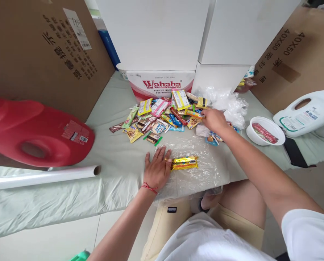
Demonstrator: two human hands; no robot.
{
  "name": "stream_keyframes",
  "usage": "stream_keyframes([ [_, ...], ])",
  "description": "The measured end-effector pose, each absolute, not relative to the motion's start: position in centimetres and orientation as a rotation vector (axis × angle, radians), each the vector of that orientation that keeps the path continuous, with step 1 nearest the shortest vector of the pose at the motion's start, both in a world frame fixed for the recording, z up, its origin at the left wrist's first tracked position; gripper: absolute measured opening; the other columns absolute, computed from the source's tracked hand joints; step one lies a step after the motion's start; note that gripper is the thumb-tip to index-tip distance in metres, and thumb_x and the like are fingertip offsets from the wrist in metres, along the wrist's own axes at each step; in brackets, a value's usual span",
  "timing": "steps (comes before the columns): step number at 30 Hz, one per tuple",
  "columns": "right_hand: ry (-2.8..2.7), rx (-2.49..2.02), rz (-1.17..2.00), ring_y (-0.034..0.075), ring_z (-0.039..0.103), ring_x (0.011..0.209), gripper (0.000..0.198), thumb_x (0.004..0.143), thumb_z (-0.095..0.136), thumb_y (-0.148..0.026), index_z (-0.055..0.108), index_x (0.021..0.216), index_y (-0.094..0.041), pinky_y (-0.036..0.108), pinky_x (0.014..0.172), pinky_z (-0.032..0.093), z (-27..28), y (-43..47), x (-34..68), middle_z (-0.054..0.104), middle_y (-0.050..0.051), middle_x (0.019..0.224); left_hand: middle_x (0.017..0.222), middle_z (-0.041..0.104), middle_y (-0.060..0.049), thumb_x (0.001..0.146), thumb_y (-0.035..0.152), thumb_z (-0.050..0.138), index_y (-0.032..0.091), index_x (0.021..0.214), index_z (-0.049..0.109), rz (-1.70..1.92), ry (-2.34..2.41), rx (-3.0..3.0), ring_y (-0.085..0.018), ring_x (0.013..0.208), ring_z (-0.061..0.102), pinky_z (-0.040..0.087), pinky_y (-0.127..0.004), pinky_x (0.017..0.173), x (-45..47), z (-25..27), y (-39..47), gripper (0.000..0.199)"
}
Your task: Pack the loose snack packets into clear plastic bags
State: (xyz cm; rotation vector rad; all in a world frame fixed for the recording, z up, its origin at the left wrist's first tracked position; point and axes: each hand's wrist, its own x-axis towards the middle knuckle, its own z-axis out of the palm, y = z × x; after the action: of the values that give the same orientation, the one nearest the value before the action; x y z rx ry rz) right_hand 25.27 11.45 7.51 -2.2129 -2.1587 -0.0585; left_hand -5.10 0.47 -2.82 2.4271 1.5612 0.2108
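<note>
My left hand [157, 167] lies flat with its fingers stretched out on a clear plastic bag [213, 159] at the table's front edge. Its thumb touches the left end of some yellow and gold snack bars [185, 163], side by side on the bag. Farther back, my right hand [213, 119] pinches the right end of an orange-yellow snack bar [194, 114] at the right side of a heap of wrapped snacks [159, 126]. Its fingertips are partly hidden. Crumpled clear plastic bags [229, 105] lie just behind and right of this hand.
A Wahaha carton [162, 83] stands behind the heap. To the right are a white bowl [265, 130] with red packets, a black phone [295, 151] and a white jug [308, 113]. A red jug [39, 130] and a plastic film roll [45, 177] lie left. Cardboard boxes [23, 50] flank the table.
</note>
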Motion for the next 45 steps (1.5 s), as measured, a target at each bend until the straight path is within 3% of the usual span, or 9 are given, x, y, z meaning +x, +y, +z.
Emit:
stream_keyframes([
  [3,-2.036,-2.134,0.113,0.028,0.069,0.096,0.045,0.088,0.058,-0.028,0.073,0.130,-0.017,0.035,0.083,0.049,7.8,8.1,27.9,0.077,0.011,0.110,0.169,0.037,-0.006,0.109,0.042,0.019,0.029,0.157,0.049,0.215,1.555,2.421,-0.028,0.158,0.033,0.019,-0.066,0.128,-5.1,-2.8,0.5,0.057],
  [7,-2.062,-1.805,0.656,0.020,0.065,0.076,0.047,0.086,0.062,-0.031,0.074,0.128,-0.016,0.029,0.073,0.048,5.2,4.4,27.4,0.076,0.005,0.092,0.170,0.036,-0.006,0.109,0.042,0.018,0.028,0.157,0.047,0.194,1.554,2.437,-0.028,0.159,0.031,0.019,-0.067,0.127,-5.0,-2.9,0.5,0.058],
  [15,-2.385,-1.436,0.942,0.022,0.068,0.097,0.034,0.086,0.065,-0.021,0.079,0.117,-0.018,0.031,0.089,0.049,1.6,4.0,22.9,0.078,0.009,0.108,0.170,0.035,-0.008,0.109,0.042,0.016,0.026,0.157,0.047,0.135,1.567,2.464,-0.028,0.159,0.031,0.020,-0.067,0.127,-4.9,-2.7,0.4,0.060],
  [22,-2.512,-1.334,0.854,0.023,0.069,0.100,0.031,0.087,0.064,-0.019,0.080,0.114,-0.020,0.039,0.107,0.041,1.1,4.4,22.9,0.078,0.009,0.107,0.169,0.037,-0.013,0.108,0.044,0.018,0.022,0.164,0.033,0.219,1.565,2.446,-0.029,0.157,0.034,0.021,-0.066,0.126,-5.1,-2.9,0.4,0.062],
  [26,-2.609,-1.295,0.822,0.026,0.068,0.105,0.030,0.089,0.064,-0.022,0.080,0.114,-0.019,0.042,0.105,0.042,1.3,4.3,22.9,0.076,0.012,0.109,0.170,0.036,-0.010,0.109,0.046,0.018,0.031,0.162,0.039,0.177,1.541,2.475,-0.030,0.158,0.032,0.021,-0.068,0.125,-5.2,-2.8,0.4,0.059],
  [30,-2.572,-1.367,0.848,0.024,0.067,0.110,0.031,0.095,0.060,-0.029,0.077,0.119,-0.018,0.036,0.101,0.047,2.3,5.9,22.6,0.074,0.013,0.122,0.170,0.035,-0.010,0.108,0.046,0.021,0.031,0.160,0.043,0.180,1.542,2.476,-0.030,0.158,0.032,0.020,-0.068,0.125,-5.2,-2.8,0.4,0.058],
  [36,-2.413,-1.899,0.398,0.026,0.070,0.108,0.032,0.101,0.049,-0.028,0.075,0.118,-0.021,0.031,0.091,0.049,3.1,10.0,18.2,0.077,0.009,0.118,0.170,0.037,-0.010,0.108,0.045,0.023,0.029,0.161,0.042,0.224,1.538,2.476,-0.030,0.158,0.033,0.018,-0.068,0.126,-5.2,-2.9,0.3,0.058],
  [41,-2.372,-2.088,0.229,0.033,0.072,0.107,0.044,0.105,0.042,-0.032,0.059,0.141,-0.015,0.039,0.090,0.051,2.4,12.0,14.0,0.075,0.022,0.117,0.170,0.036,-0.010,0.108,0.045,0.023,0.029,0.160,0.042,0.240,1.528,2.457,-0.030,0.158,0.033,0.017,-0.068,0.127,-5.2,-3.0,0.2,0.058],
  [45,-2.257,-2.202,0.136,0.036,0.072,0.109,0.042,0.103,0.048,-0.033,0.060,0.138,-0.013,0.042,0.089,0.053,2.4,13.7,13.2,0.074,0.025,0.119,0.170,0.036,-0.010,0.109,0.047,0.022,0.029,0.160,0.042,0.267,1.514,2.456,-0.029,0.159,0.032,0.015,-0.067,0.127,-5.3,-3.1,0.2,0.058],
])
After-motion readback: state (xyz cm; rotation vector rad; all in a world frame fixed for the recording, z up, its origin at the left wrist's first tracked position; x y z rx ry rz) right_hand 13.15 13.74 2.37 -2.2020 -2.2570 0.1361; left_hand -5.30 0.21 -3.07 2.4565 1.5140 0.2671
